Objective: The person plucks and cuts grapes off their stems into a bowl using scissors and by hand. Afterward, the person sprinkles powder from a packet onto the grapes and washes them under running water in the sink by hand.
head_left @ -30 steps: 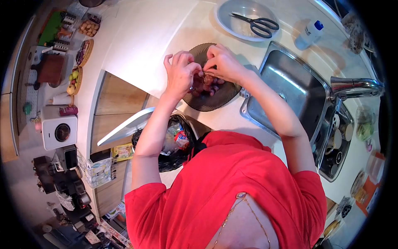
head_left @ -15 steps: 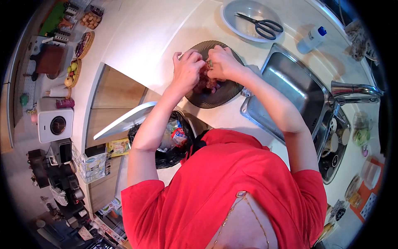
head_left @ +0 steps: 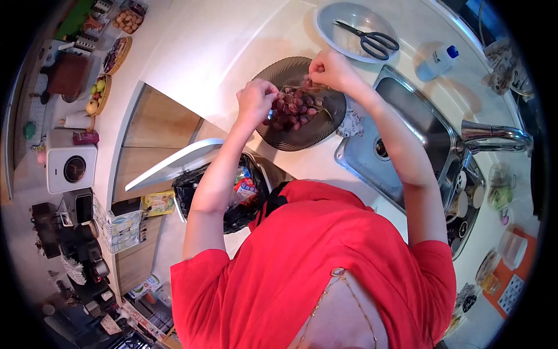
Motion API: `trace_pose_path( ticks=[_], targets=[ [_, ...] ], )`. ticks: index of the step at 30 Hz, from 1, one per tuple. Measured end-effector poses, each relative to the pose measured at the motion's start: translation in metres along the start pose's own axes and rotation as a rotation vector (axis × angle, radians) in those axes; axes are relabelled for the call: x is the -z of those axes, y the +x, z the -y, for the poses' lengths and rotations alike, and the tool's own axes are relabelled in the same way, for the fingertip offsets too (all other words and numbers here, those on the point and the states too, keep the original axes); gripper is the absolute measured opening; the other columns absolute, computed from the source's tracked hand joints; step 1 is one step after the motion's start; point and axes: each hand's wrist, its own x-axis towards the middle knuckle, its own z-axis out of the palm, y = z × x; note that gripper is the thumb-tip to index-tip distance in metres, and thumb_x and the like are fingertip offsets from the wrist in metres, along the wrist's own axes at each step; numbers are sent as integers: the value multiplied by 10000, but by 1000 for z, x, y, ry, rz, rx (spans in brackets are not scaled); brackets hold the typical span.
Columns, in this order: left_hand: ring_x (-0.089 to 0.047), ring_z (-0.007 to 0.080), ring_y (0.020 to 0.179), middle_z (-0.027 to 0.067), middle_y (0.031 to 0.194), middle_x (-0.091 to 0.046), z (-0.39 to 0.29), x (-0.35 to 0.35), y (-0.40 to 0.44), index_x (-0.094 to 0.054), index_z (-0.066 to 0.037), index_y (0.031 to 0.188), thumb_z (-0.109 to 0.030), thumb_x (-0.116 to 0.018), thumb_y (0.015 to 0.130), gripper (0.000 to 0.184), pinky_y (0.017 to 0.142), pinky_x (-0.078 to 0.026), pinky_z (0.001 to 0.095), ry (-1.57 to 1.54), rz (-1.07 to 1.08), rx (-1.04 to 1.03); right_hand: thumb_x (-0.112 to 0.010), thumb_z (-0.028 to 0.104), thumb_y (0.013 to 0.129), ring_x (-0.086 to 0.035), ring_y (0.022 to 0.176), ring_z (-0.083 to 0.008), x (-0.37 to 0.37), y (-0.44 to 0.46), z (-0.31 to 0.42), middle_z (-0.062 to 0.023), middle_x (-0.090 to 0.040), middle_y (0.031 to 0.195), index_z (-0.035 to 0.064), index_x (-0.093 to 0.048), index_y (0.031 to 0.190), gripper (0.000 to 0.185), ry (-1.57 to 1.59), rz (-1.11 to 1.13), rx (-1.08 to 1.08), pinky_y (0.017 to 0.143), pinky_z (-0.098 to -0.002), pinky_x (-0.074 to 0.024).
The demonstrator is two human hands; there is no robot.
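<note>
A bunch of red grapes (head_left: 297,108) lies on a dark, ribbed glass plate (head_left: 317,137). My left hand (head_left: 256,103) is closed at the bunch's left side, its fingertips pinching at the grapes. At the upper right edge of the plate, my right hand (head_left: 334,71) is closed in a pinch on a grape stem (head_left: 309,85) with a few grapes along it. This stem reaches from the bunch toward my right fingers. What exactly lies between my left fingertips is partly hidden.
Black scissors (head_left: 372,42) rest across a pale bowl (head_left: 325,32) behind the plate. To the right are a steel sink (head_left: 401,104), a faucet (head_left: 494,134) and a blue-capped bottle (head_left: 433,65). An open bin with a black bag (head_left: 195,200) stands below the counter edge.
My hands have drawn apart, the left one slightly left and down, the right one right and up. More of the grape bunch shows between them, with a stem stretched toward my right hand.
</note>
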Motion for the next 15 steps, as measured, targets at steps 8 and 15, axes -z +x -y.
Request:
trace_pose_path(
  ticks=[8,15],
  targets=[
    [-566,138,748,28,778,-615,25,3,-5,-613,-19,879,-84,-595,818,91,705,-428,250,-899,212,396,-649,151,685,-611,622,-247,-41,-14,-43,-140,-628,673,30,-658,751,139,70,-22,-195,597,-334,-472],
    [-567,140,769,43,888,-620,27,2,-6,-568,-34,988,-62,-575,833,157,718,-440,251,-1403,347,599,-649,124,716,-596,721,-224,-32,-24,21,-107,-627,766,35,-658,817,135,263,-158,-29,675,-319,-473]
  ],
)
